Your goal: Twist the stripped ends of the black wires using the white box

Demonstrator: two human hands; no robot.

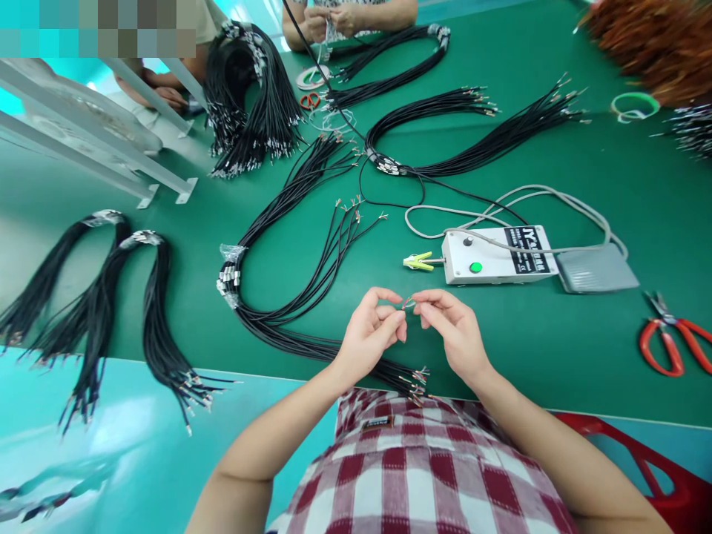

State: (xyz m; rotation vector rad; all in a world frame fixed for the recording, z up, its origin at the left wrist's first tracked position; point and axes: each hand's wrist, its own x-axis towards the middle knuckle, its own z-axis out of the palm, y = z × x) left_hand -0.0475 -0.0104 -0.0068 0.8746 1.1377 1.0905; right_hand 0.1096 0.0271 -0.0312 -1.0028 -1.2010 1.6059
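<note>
My left hand (374, 326) pinches the end of a cable, where thin coloured wires (408, 302) show between the fingertips. From the other side, my right hand (453, 326) has its thumb and forefinger closed on the same wires. Beneath and left of my hands lies a bundle of black cables (283, 331), bent in a curve, its free ends split into bare coloured wires. Just beyond my hands stands a white box (478, 257) with a green button and a yellow-green forked piece (420, 261) on its shaft.
A grey foot pedal (598, 268) and red-handled pliers (667, 337) lie to the right. More black cable bundles (159, 274) lie left, others farther back (478, 148). A green tape roll (634, 107) sits near brown wires (650, 44). Another person's hands (334, 21) work across the table.
</note>
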